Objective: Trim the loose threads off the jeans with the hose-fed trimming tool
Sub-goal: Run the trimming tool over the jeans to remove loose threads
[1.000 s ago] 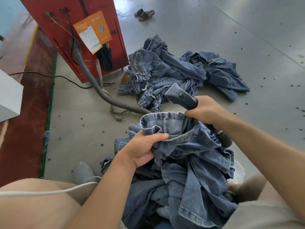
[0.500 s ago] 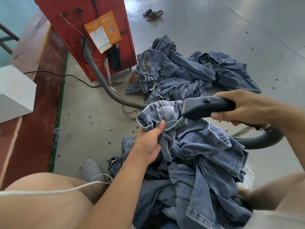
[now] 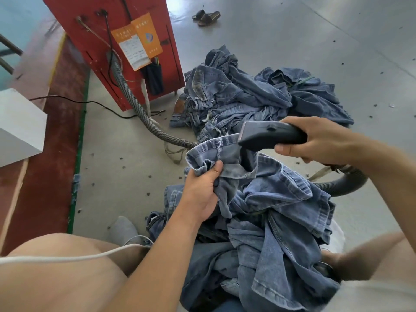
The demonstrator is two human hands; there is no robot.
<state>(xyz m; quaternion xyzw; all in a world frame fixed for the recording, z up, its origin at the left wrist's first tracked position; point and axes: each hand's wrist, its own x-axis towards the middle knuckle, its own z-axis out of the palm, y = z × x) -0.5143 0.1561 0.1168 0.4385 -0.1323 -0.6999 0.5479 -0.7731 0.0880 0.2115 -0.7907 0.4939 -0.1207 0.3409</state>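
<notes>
A: Denim is soft and a bit heavy, so the jeans [image 3: 258, 210] will sag wherever you do not support them. They lie bunched on your lap, and one hem [image 3: 216, 146] is lifted up in front of you.

B: Where should I hold them?

A: Your left hand [image 3: 202, 192] already grips the gathered cloth just below the hem, with the thumb pressing on top. I think this is good: it keeps the edge firm for the blade. Your right hand [image 3: 322, 140] is wrapped around the dark trimming tool [image 3: 267, 134], and its nose touches the hem edge. A loose thread shows at the seam there.

B: And the hose?

A: The grey hose [image 3: 126, 86] runs over the floor [image 3: 292, 30] to the red machine [image 3: 101, 30]. It could pull on the tool, so leave it some slack.

B: What else is around?

A: Another pile of jeans [image 3: 247, 95] lies on the grey floor, and a pair of sandals [image 3: 206, 17] further away.
</notes>
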